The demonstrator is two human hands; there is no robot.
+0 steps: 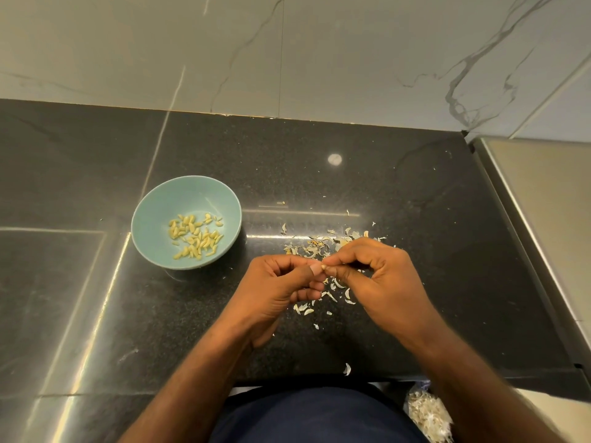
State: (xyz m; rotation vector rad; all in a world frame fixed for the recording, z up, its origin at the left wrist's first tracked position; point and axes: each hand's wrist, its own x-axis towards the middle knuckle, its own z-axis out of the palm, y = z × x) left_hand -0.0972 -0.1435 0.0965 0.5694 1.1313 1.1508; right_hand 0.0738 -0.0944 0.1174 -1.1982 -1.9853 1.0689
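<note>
Fingers [333,262] of both hands meet tip to tip, pinching one small pale tan seed [323,267] between them. The left hand [278,284] clamps it under the thumb. The right hand [380,276] nips it from the other side with thumb and forefinger. The remaining fingers of both hands are curled in.

Only one end of the seed shows, dull and tan; its long axis cannot be made out. It sits just above the black speckled stone counter [415,203], over a scatter of pale papery husk flakes [315,246].

The round teal bowl [145,207] stands to the left and a little farther back, near the left hand, which is the closer one for a drop. The bowl holds a loose heap of yellowish shelled kernels [195,235].

Likely step: splitting the hull.

A clear plastic bag of whitish pieces [428,415] lies below the counter edge at the right.
</note>
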